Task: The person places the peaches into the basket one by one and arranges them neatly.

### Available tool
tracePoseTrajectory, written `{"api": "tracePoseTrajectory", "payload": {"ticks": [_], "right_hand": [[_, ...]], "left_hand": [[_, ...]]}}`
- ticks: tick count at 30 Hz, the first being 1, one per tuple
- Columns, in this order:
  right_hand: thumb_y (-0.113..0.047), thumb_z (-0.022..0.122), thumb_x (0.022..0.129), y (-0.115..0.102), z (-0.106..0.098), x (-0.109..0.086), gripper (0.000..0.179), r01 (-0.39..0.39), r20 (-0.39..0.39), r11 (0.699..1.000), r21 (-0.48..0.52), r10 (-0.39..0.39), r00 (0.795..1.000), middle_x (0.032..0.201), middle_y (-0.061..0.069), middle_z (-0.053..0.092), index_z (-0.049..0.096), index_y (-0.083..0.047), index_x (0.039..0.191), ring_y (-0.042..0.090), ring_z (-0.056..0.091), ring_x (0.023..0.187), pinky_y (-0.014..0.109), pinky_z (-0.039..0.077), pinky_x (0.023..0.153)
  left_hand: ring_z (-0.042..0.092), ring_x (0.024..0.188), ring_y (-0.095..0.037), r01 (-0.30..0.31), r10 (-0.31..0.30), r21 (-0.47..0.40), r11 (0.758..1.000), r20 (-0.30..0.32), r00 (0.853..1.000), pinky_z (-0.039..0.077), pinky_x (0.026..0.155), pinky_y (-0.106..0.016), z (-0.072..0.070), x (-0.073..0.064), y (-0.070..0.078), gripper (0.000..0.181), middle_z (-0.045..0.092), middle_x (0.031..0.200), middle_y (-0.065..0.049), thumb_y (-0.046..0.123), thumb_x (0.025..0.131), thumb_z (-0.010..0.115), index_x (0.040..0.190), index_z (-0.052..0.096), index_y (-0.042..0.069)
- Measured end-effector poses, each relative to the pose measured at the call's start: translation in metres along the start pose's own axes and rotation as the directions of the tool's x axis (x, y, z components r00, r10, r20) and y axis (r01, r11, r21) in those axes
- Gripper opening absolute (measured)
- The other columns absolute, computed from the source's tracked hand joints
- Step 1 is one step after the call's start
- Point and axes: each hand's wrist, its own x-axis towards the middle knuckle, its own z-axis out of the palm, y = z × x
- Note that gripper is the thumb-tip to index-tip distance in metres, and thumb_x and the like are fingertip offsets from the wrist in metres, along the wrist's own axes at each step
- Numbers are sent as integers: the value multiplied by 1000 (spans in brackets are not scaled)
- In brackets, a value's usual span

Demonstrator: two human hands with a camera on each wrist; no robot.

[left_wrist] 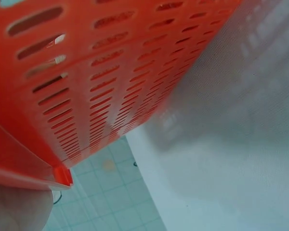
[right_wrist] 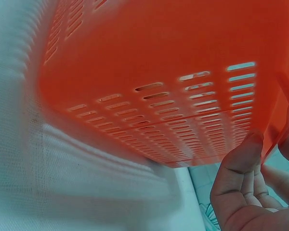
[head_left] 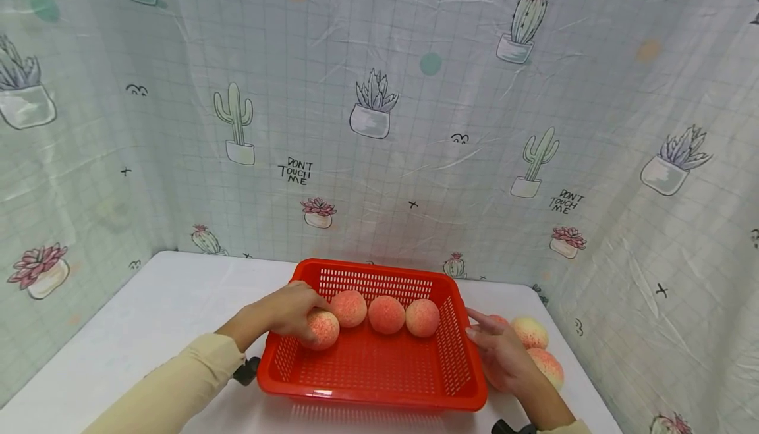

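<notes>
A red plastic basket [head_left: 379, 371] with slotted walls stands on the white table. Inside its left end, my left hand [head_left: 296, 312] grips a peach [head_left: 324, 330], yellow and speckled pink. Along the back wall beside it sit three more peaches, a pink one [head_left: 348, 308], another pink one [head_left: 387, 315] and a yellower one [head_left: 422, 318]. At the basket's right rim is my right hand [head_left: 501, 352]. Its fingers [right_wrist: 241, 154] are curled at the rim, pinching it in the right wrist view. Only a bit of my left hand shows low in the left wrist view.
Outside the basket, partly behind my right hand, lie several peaches, among them a yellow one [head_left: 530, 333] and a pink one [head_left: 546, 368]. A cactus-print curtain [head_left: 403, 170] surrounds the white table [head_left: 196, 302] at the back and sides.
</notes>
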Motion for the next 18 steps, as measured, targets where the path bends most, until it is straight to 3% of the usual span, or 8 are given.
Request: {"api": "tracePoseTrajectory", "payload": {"ticks": [5, 13, 18], "right_hand": [[-18, 64, 103, 0, 0, 0, 70, 2, 1, 1000, 0, -2, 1000, 122, 1, 71, 32, -20, 165, 19, 71, 114, 43, 57, 104], [-16, 64, 103, 2, 1, 0, 69, 11, -18, 1000, 1, -11, 1000, 119, 1, 71, 33, -19, 165, 19, 71, 111, 41, 58, 103], [-17, 65, 102, 2, 1, 0, 68, 12, -39, 1000, -1, -12, 999, 121, 1, 71, 35, -19, 163, 19, 70, 112, 41, 58, 103]], "left_hand": [[58, 98, -14, -10, 10, -27, 1000, -4, 1000, 58, 92, -41, -2, -3, 2, 50, 76, 101, 9, 24, 72, 94, 120, 80, 22], [57, 92, -12, -37, 38, 13, 999, -20, 999, 57, 92, -40, -2, -5, 4, 47, 76, 100, 10, 23, 73, 92, 119, 80, 22], [60, 90, -15, 15, -18, -102, 995, -26, 999, 62, 82, -39, -3, -7, 5, 52, 77, 111, 1, 18, 75, 92, 124, 77, 14]]}}
